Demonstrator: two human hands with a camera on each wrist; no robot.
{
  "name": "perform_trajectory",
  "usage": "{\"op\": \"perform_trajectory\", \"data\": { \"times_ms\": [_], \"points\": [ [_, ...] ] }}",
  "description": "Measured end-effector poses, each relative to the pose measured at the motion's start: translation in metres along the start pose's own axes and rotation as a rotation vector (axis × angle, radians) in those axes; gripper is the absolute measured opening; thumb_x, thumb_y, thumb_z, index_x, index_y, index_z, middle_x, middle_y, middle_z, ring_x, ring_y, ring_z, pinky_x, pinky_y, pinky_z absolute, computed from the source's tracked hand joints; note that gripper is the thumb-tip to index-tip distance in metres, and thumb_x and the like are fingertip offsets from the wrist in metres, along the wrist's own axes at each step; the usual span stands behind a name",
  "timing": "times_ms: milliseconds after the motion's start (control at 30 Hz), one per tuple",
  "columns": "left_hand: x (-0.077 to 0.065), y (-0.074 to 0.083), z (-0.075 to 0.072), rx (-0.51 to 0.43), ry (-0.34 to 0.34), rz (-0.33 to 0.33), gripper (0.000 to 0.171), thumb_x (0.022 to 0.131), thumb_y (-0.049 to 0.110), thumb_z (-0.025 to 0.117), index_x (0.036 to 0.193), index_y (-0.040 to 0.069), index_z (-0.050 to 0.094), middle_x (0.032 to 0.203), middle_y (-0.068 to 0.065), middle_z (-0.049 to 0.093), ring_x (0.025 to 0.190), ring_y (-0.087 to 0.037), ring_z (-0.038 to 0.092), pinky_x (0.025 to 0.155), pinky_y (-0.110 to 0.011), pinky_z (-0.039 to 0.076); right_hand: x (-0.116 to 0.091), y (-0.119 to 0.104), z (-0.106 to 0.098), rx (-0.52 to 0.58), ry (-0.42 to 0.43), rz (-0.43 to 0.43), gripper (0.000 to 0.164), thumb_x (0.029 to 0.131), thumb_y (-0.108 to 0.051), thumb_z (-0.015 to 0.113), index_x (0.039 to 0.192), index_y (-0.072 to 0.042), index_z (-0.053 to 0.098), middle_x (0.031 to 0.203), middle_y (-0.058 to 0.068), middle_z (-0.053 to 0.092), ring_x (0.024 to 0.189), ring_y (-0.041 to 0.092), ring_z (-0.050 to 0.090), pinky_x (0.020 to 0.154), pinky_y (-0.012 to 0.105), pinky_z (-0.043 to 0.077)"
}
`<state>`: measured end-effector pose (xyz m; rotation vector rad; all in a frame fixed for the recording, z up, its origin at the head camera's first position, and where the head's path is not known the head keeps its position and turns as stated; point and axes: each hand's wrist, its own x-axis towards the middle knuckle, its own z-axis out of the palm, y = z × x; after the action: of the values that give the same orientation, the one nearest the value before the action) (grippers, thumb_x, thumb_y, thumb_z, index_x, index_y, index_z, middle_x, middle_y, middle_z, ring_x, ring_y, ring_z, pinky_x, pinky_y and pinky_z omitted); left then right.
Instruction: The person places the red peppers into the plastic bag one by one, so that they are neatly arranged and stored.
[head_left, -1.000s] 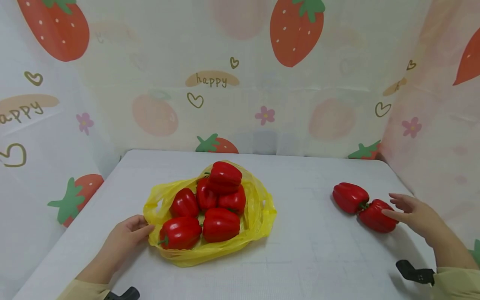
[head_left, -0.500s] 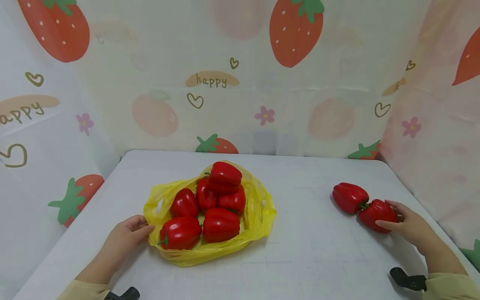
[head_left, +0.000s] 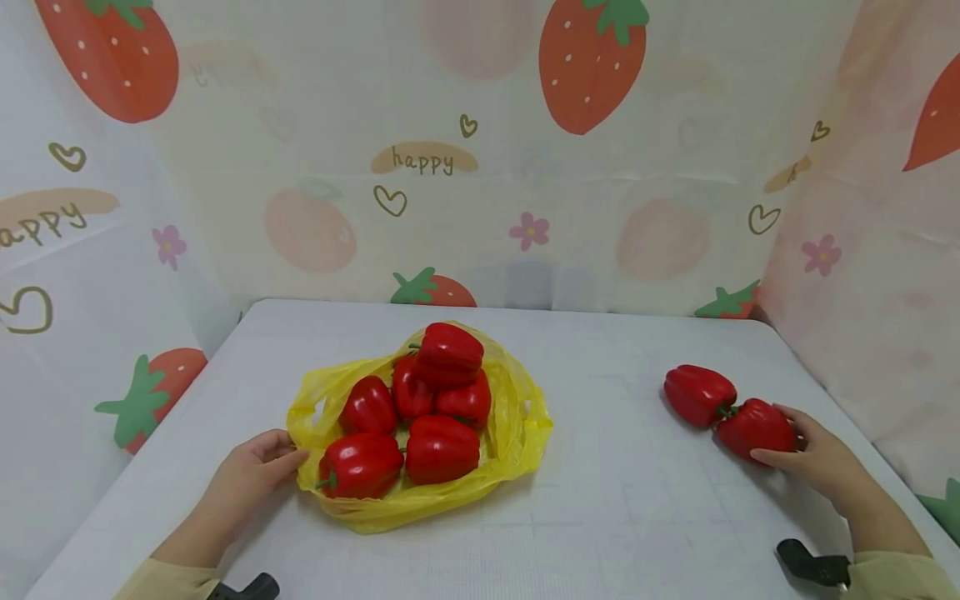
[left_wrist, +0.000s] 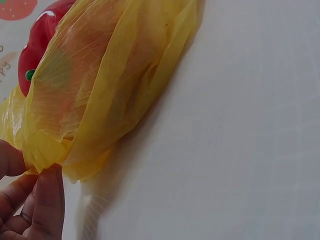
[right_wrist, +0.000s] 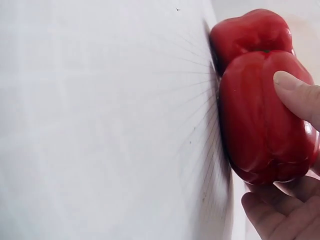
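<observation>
A yellow plastic bag [head_left: 528, 446] lies spread on the table with several red bell peppers [head_left: 442, 450] in its opening. My left hand [head_left: 251, 467] pinches the bag's left edge between thumb and fingers, as the left wrist view also shows. On the right side, two more bell peppers lie with their stem ends together. My right hand [head_left: 817, 458] holds the nearer bell pepper [head_left: 752, 427], its thumb on one side and its fingers round the other. The farther bell pepper [head_left: 699, 396] is untouched. In the right wrist view, the held pepper [right_wrist: 265, 120] partly hides the other.
The white table [head_left: 600, 517] has a bare stretch between the bag and the two loose peppers. A curtain [head_left: 525, 167] printed with strawberries surrounds the table at the back and sides. Dark devices [head_left: 813, 565] are strapped at both wrists.
My right hand has moved slightly left and down, and its fingers have come round the nearer loose bell pepper. The left hand and bag have stayed still.
</observation>
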<state>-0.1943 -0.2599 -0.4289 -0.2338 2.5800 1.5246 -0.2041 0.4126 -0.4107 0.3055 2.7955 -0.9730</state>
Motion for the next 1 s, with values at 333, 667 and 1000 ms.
{"op": "perform_trajectory", "data": {
  "times_ms": [333, 667, 1000],
  "points": [
    [0.0012, -0.0009, -0.0006, -0.006, 0.000, -0.002, 0.052, 0.085, 0.042, 0.061, 0.117, 0.002, 0.053, 0.099, -0.006, 0.064, 0.088, -0.016, 0.057, 0.078, -0.028, 0.053, 0.0002, -0.0001, 0.0009, 0.013, 0.026, 0.019, 0.111, 0.070, -0.054, 0.070, 0.139, 0.011, 0.011, 0.131, 0.037, 0.024, 0.114, 0.053, 0.028, 0.081, 0.057, 0.045],
    [0.0014, -0.0005, -0.0002, -0.004, 0.002, -0.005, 0.052, 0.085, 0.041, 0.061, 0.117, 0.002, 0.053, 0.101, -0.007, 0.064, 0.088, -0.016, 0.058, 0.079, -0.029, 0.053, -0.0002, 0.0018, 0.0000, -0.001, 0.045, 0.054, 0.112, 0.068, -0.055, 0.071, 0.140, 0.008, 0.013, 0.131, 0.037, 0.023, 0.112, 0.053, 0.028, 0.072, 0.051, 0.050],
    [0.0023, -0.0007, 0.0008, 0.001, 0.001, -0.008, 0.051, 0.085, 0.040, 0.061, 0.117, 0.002, 0.053, 0.099, -0.006, 0.064, 0.087, -0.016, 0.057, 0.078, -0.027, 0.053, -0.0054, 0.0043, -0.0079, 0.007, 0.047, 0.073, 0.114, 0.068, -0.059, 0.069, 0.141, 0.007, 0.012, 0.133, 0.038, 0.022, 0.113, 0.054, 0.026, 0.068, 0.050, 0.051]
  ]
}}
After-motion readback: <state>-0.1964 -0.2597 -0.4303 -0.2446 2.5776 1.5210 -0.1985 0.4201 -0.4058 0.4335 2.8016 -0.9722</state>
